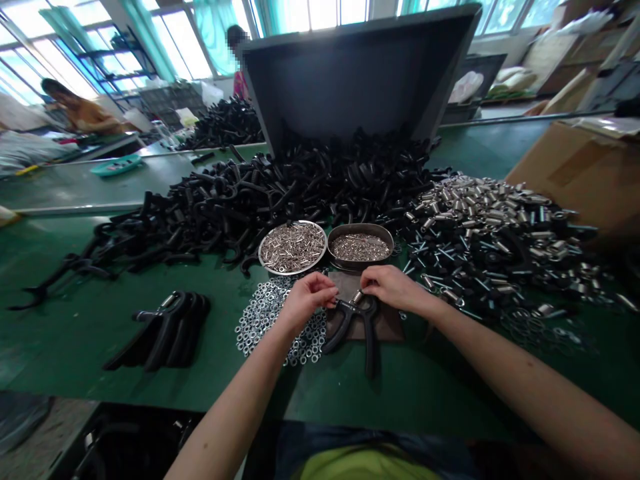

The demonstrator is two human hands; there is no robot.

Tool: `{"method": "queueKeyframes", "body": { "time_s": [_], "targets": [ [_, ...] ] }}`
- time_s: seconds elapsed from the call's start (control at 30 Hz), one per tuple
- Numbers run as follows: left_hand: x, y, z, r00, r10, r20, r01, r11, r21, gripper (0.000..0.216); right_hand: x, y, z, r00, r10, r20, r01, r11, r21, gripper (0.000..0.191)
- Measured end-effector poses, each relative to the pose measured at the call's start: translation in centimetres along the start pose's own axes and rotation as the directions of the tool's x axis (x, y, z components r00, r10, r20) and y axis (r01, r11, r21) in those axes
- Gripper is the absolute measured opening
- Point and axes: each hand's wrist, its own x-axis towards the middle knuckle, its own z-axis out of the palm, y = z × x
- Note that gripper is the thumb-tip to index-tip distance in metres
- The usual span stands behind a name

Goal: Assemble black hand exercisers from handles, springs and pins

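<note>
A black two-legged hand grip strengthener [371, 340] lies on a brown board [393, 327] in front of me, its legs towards me. A metal spring [357, 297] sits slantwise at its top. My right hand [387, 283] pinches at the spring's upper end. At the left end of the grip's top, my left hand [311, 297] has thumb and fingers pressed together; whatever is between them is too small to make out. Under and beside my left forearm spread many loose nuts [260, 320]. Small metal pins fill a round dish [261, 259] just beyond my hands.
An oval tin [360, 263] of small metal parts stands beside the dish. Black handles [225, 200] are heaped behind, before a tipped grey bin [350, 80]. Springs and screws [475, 220] pile up right, near a cardboard box [580, 173]. Stacked grips [173, 330] lie left. Two people are beyond.
</note>
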Motion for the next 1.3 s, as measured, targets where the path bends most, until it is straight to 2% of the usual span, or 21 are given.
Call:
{"method": "queueKeyframes", "body": {
  "time_s": [0.13,0.2,0.27,0.4,0.5,0.57,0.7,0.8,0.9,1.0,1.1,1.2,1.3],
  "targets": [
    [-0.4,0.2,0.5,1.0,-0.009,0.026,0.007,0.997,0.077,0.022,1.2,-0.4,-0.7,0.991,0.073,0.112,-0.076,0.997,0.025,0.007],
    [-0.5,0.2,0.7,0.999,0.018,0.049,-0.027,0.981,0.19,0.018,1.7,-0.3,-0.8,0.979,0.096,0.178,-0.108,0.992,0.062,0.007],
    [-0.4,0.2,1.1,0.992,0.101,0.075,-0.122,0.926,0.357,0.014,1.8,0.0,-0.6,0.97,0.11,0.217,-0.134,0.986,0.099,0.007],
    [-0.4,-0.3,2.1,0.933,0.311,0.183,-0.354,0.687,0.635,0.009,-0.1,0.6,-0.4,0.981,0.137,0.14,-0.156,0.978,0.139,0.016],
    [-0.3,-0.8,2.9,0.911,0.331,0.244,-0.402,0.591,0.699,0.006,-3.8,1.3,-0.8,0.986,0.166,0.007,-0.165,0.975,0.146,0.021],
    [-0.2,-1.2,3.2,0.914,0.322,0.248,-0.399,0.596,0.697,0.006,-7.0,2.1,-1.2,0.972,0.216,-0.093,-0.205,0.971,0.121,0.023],
    [0.2,-1.8,3.2,0.936,0.284,0.206,-0.348,0.672,0.654,0.01,-14.2,4.7,-1.3,0.915,0.336,-0.225,-0.346,0.938,-0.008,0.03],
    [0.4,-1.8,3.1,0.94,0.266,0.215,-0.341,0.689,0.64,0.011,-18.7,6.7,-0.2,0.876,0.36,-0.321,-0.429,0.886,-0.176,0.04],
    [0.4,-1.8,3.1,0.927,0.271,0.259,-0.375,0.668,0.643,0.011,-21.2,7.9,1.4,0.843,0.351,-0.408,-0.481,0.831,-0.278,0.048],
    [0.6,-1.8,3.2,0.937,0.242,0.251,-0.348,0.698,0.626,0.013,-21.3,7.5,1.9,0.798,0.408,-0.444,-0.544,0.804,-0.239,0.045],
    [0.9,-1.8,3.3,0.97,0.153,0.19,-0.238,0.769,0.593,0.015,-19.6,5.3,0.7,0.775,0.517,-0.363,-0.578,0.812,-0.079,0.039],
    [1.3,-1.5,3.4,0.979,0.01,0.202,-0.121,0.828,0.548,0.017,-17.1,1.4,-1.4,0.838,0.461,-0.292,-0.442,0.887,0.132,0.036],
    [1.8,-1.3,3.5,0.964,-0.095,0.247,-0.042,0.867,0.497,0.019,-14.8,-2.5,-2.7,0.869,0.34,-0.36,-0.253,0.929,0.268,0.039]
  ]
}}
